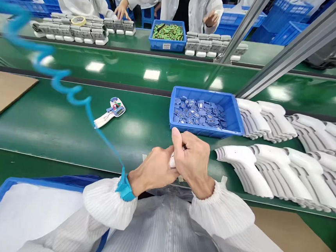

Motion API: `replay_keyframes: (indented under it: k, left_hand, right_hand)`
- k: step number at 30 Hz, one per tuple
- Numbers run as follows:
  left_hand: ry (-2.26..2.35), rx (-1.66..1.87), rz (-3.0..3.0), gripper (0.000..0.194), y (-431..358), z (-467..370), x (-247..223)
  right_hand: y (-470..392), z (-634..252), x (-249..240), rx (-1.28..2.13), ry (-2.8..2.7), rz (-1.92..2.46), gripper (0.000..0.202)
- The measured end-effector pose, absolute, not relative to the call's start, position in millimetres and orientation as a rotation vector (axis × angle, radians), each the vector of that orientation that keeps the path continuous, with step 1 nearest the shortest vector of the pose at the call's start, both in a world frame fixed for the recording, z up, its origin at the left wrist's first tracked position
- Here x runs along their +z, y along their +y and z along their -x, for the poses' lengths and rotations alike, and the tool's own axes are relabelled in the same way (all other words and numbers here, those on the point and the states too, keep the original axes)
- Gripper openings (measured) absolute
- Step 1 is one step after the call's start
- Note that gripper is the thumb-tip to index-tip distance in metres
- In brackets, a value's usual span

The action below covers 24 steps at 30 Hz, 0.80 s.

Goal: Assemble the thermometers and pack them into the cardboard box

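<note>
My left hand (156, 169) and my right hand (193, 156) are closed together around a white plastic part (172, 161). Only a small piece of it shows between the fingers, so its full shape is hidden. The right thumb points up and away from me. Just beyond the hands stands a blue bin (205, 132) with many small blue plastic pieces (200, 113) in it. Left of the bin, a white handle-shaped housing (113, 112) with a circuit board and wires lies on the green work surface (138, 129). A blue wrist strap (125, 187) circles my left wrist.
Stacked white gun-shaped shells (241, 163) fill the right side. A coiled blue cord (68, 90) hangs across the left. Cardboard (3, 92) lies far left. Metal posts (280, 53) slant upward at right. Across the belt, people in white coats work beside a bin of green parts (167, 43).
</note>
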<state>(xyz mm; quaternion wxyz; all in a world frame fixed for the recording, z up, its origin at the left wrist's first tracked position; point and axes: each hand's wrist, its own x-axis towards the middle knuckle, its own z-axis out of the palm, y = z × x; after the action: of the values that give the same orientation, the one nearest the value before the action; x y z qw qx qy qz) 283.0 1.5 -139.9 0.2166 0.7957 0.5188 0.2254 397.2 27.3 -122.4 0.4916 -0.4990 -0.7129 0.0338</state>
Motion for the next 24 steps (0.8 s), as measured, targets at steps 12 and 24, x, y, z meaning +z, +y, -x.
replay_keyframes:
  k: [12,24]
  left_hand:
    - [1.342,0.874,-1.838,0.033,-5,-276,-135]
    - [1.369,0.659,-2.072,0.022,0,-295,-146]
  right_hand:
    - [29,-406,-116,0.200,-1.477,1.174,0.052]
    - [33,-402,-126,0.073,-1.742,1.175,0.054]
